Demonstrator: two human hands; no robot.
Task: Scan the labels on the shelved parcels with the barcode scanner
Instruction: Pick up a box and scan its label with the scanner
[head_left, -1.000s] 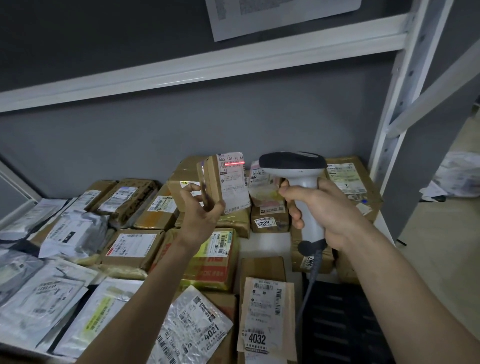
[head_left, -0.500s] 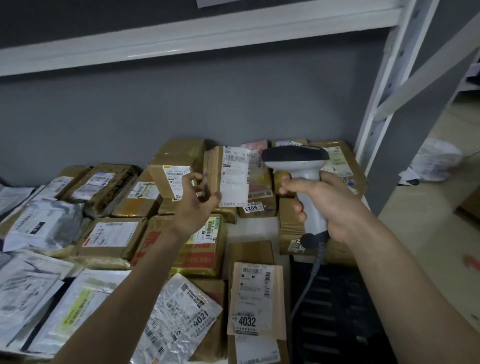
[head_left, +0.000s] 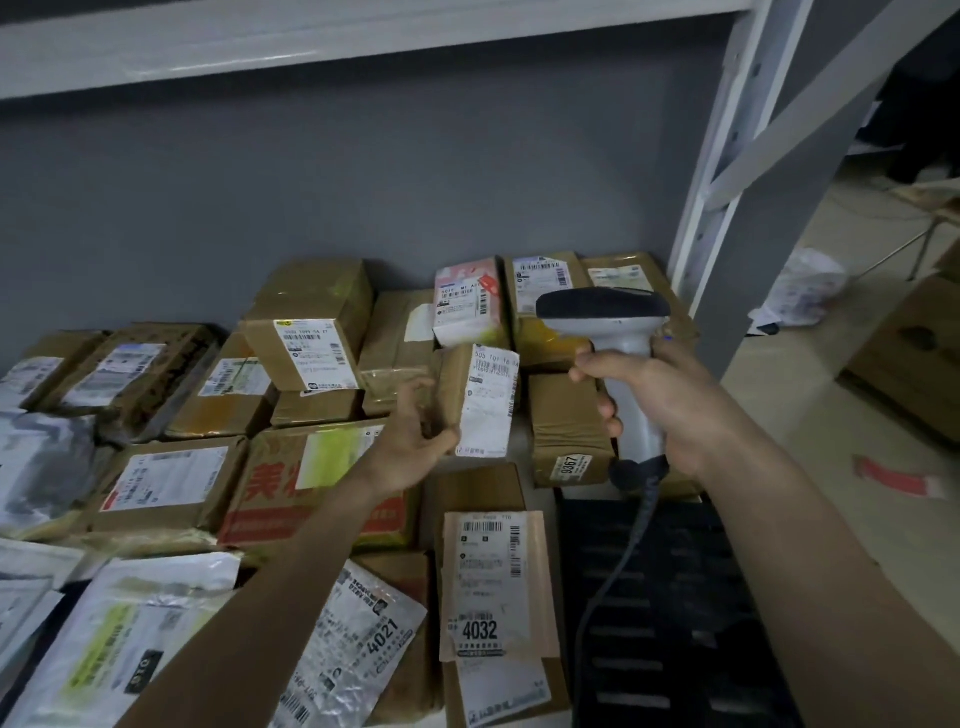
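Two hands worked: the left hand (head_left: 415, 441) gripped a small brown cardboard parcel (head_left: 480, 400) above the shelf, label outward, while the right hand (head_left: 660, 405) clasped the grey-and-white barcode scanner (head_left: 618, 332) beside it.

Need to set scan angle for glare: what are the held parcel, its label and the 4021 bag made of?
Held parcel: brown cardboard, matte, seemingly taped. Its label: white paper, looks matte; no glare visible. 4021 bag: silvery plastic film, glossy and crinkled, with bright reflections; probably a poly mailer.
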